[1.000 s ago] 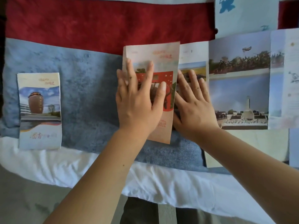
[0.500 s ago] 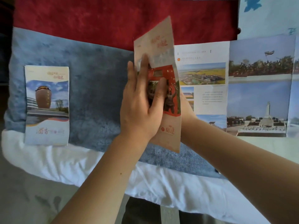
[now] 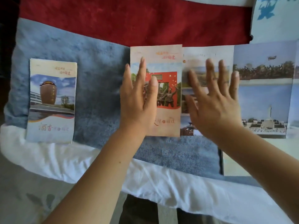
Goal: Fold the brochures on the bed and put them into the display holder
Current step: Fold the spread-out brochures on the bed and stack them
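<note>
While pressing the half-folded brochure [image 3: 168, 62] flat against the blue blanket [image 3: 97, 75], seemingly to set its crease: laying left hand [image 3: 137, 101] straight-fingered on the cover, hovering right hand [image 3: 215, 107] spread and empty over unfolded panels [image 3: 263, 94]. Showing a finished brochure [image 3: 51, 101] at left.

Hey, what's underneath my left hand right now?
Your left hand lies flat over the left part of the red cover panel, its outer edge over the blue blanket. The print beneath your palm is covered, as is anything folded under that panel.
</note>
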`<state>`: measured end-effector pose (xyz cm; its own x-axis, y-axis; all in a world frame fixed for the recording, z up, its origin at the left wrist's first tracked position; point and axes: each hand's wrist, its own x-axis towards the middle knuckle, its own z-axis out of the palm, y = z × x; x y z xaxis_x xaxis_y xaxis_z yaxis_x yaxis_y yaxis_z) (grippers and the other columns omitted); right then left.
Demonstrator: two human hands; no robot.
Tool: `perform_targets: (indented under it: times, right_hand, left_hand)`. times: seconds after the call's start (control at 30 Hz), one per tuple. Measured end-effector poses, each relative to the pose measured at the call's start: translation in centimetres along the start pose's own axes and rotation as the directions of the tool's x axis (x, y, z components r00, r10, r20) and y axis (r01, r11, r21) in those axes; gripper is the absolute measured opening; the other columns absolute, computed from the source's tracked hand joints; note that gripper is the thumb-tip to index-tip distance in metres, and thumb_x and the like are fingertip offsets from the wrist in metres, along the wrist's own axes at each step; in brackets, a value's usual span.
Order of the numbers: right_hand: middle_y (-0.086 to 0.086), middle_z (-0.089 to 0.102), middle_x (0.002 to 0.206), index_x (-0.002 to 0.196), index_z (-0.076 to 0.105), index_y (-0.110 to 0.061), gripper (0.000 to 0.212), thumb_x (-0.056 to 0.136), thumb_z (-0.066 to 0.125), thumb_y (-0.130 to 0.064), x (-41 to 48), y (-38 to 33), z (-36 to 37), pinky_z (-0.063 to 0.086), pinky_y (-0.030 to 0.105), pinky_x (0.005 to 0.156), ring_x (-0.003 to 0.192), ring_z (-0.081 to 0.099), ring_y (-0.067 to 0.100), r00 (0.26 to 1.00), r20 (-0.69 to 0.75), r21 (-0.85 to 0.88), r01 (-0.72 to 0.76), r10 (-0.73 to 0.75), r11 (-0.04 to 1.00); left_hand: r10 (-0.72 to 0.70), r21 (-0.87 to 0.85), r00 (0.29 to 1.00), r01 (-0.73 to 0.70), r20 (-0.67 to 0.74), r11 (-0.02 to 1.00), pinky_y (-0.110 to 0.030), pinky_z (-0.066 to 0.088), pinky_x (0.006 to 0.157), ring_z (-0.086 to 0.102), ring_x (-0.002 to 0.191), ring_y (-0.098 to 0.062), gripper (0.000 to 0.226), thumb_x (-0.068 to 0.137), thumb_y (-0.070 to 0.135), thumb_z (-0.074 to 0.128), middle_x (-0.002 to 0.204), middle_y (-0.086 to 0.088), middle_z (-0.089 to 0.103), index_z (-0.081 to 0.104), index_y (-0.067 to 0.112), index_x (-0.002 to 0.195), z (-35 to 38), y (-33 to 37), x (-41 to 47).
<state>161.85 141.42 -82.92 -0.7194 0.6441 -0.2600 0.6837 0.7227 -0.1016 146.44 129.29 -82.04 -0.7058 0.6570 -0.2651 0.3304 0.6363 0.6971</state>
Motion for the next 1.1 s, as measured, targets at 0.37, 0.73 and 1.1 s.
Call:
perform_targets:
  times: [0.37, 0.73, 1.1]
  right_hand:
    - [0.000, -0.008, 0.174, 0.166, -0.001, -0.034, 0.068, 0.105, 0.022, -0.053, -4.9, 11.2, 2.1, -0.003, 0.055, 0.128, 0.160, -0.008, 0.026, 0.946, -0.091, 0.121, -0.299, 0.311, 0.946]
    - [0.013, -0.017, 0.172, 0.166, -0.002, -0.022, 0.076, 0.105, 0.020, -0.059, -4.6, 6.5, 2.2, -0.013, 0.054, 0.126, 0.157, -0.020, 0.036, 0.977, -0.027, 0.085, -0.208, 0.211, 0.974]
    - [0.022, -0.005, 0.171, 0.165, 0.012, -0.038, 0.079, 0.098, 0.031, -0.075, -3.2, 2.9, 3.0, 0.001, 0.062, 0.126, 0.158, -0.006, 0.044, 0.995, -0.088, 0.074, -0.039, 0.045, 0.996]
  left_hand:
    - [0.109, 0.563, 0.990, -0.038, -0.092, 0.825, -0.051, 0.027, 0.110, 0.027, 0.143, -0.038, 0.062, 0.105, 0.061, 0.029, 0.169, -0.025, -0.002, 0.017, 0.040, 0.162, 4.3, -1.8, -0.3]
    - [0.156, 0.698, 0.987, -0.080, -0.046, 0.711, -0.057, 0.019, 0.116, 0.000, 0.158, -0.033, 0.066, 0.104, 0.063, 0.022, 0.172, -0.012, -0.005, 0.003, 0.040, 0.163, -0.5, -6.3, 0.8]
    - [0.029, 0.657, 0.999, -0.011, -0.016, 0.754, -0.057, 0.007, 0.125, 0.004, 0.157, -0.036, 0.066, 0.104, 0.061, 0.020, 0.172, -0.010, -0.011, 0.002, 0.040, 0.163, -9.1, -12.3, 1.2]
